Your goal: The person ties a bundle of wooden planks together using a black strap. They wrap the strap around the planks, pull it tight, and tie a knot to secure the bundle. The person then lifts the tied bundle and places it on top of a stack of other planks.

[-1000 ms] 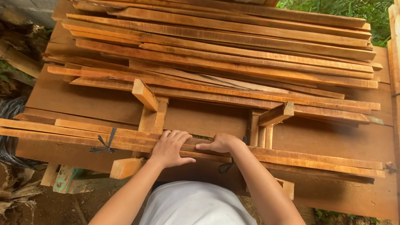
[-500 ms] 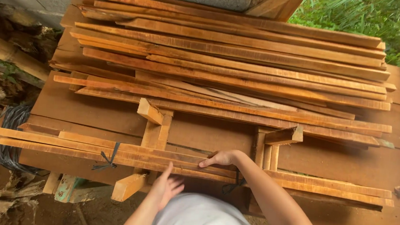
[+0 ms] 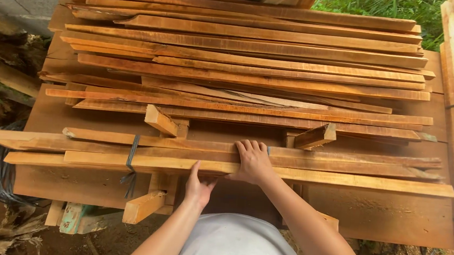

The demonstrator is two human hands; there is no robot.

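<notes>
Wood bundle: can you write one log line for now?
right hand: flat on wood bundle | left hand: gripping bundle's near edge | strap: around bundle

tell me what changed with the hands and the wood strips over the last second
The left hand came off the top of the tied bundle of strips, dropped back toward the body, and now grips the bundle's near edge from below. The right hand stayed flat on top of the bundle. The bundle and the stacked boards behind it have not moved.

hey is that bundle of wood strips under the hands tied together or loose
Tied, at least near its left end: a dark strap wraps the bundle of wood strips. The right hand rests on it.
</notes>
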